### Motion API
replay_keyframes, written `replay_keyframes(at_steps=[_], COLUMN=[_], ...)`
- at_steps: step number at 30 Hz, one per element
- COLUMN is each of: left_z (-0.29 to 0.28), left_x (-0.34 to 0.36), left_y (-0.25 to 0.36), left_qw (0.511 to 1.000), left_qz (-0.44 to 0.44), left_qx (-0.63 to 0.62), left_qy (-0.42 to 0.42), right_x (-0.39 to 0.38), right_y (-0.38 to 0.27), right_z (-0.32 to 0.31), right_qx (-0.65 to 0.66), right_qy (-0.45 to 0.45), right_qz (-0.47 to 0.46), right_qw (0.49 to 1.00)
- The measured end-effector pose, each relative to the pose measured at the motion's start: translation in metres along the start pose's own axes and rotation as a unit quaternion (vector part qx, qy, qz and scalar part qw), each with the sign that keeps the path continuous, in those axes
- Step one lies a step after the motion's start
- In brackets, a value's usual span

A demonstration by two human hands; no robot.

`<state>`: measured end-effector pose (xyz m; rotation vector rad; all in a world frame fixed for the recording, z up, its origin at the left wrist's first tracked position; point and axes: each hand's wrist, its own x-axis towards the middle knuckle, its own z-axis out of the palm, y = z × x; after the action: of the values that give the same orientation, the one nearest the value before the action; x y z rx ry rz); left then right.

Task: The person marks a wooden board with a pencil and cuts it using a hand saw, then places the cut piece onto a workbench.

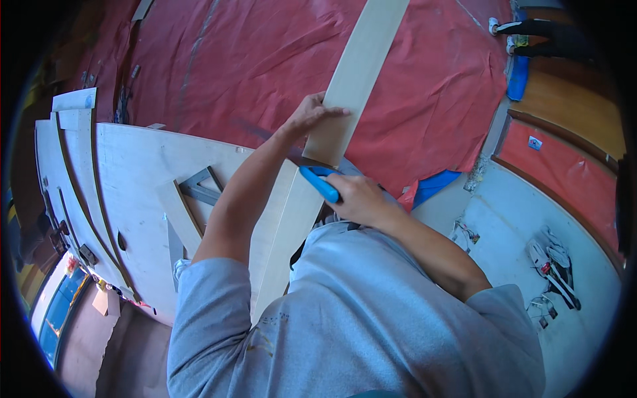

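Note:
A long pale wooden board (361, 69) stretches away from me over the red floor covering. My left hand (315, 114) grips the board near its closer end, the thumb lying across the top face and the other fingers at the left edge, partly hidden. In my right hand (358, 198) is a blue-handled tool (320, 184), held just below that end of the board. My fingers wrap round its handle, and its working part cannot be made out. A second pale board (282, 242) runs along the worktop edge beside my body.
On the white worktop (142, 159) to the left lie a grey triangular frame (202, 187), a short wooden strip (179, 209) and long thin strips (93, 199). A red sheet (252, 66) covers the floor. Tools and gloves (551, 259) rest on a pale surface at right. Another person's legs (541, 36) show at upper right.

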<state>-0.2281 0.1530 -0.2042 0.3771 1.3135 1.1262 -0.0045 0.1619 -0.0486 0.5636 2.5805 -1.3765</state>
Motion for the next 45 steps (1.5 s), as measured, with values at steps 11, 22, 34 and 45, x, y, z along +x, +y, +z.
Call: replay_keyframes(at_steps=[11, 22, 34, 45], left_z=[-0.013, -0.021, -0.019, 0.010], left_x=[0.001, -0.023, -0.016, -0.019], left_y=[-0.009, 0.011, 0.006, 0.027], left_qw=[0.987, 0.945, 0.925, 0.897], left_qz=[-0.001, -0.024, -0.122, -0.215], left_qx=[0.142, 0.308, 0.357, 0.371], left_qy=[0.080, 0.112, 0.034, 0.111], right_x=[0.017, 0.041, 0.034, 0.041], right_y=[0.012, 0.018, 0.001, 0.006], right_z=[0.014, 0.032, 0.013, 0.012], right_qx=[0.002, -0.025, 0.007, 0.085], right_qy=[0.008, 0.003, -0.059, -0.041], right_qz=[-0.027, -0.033, 0.002, -0.028], right_qw=[1.000, 0.999, 0.998, 0.995])
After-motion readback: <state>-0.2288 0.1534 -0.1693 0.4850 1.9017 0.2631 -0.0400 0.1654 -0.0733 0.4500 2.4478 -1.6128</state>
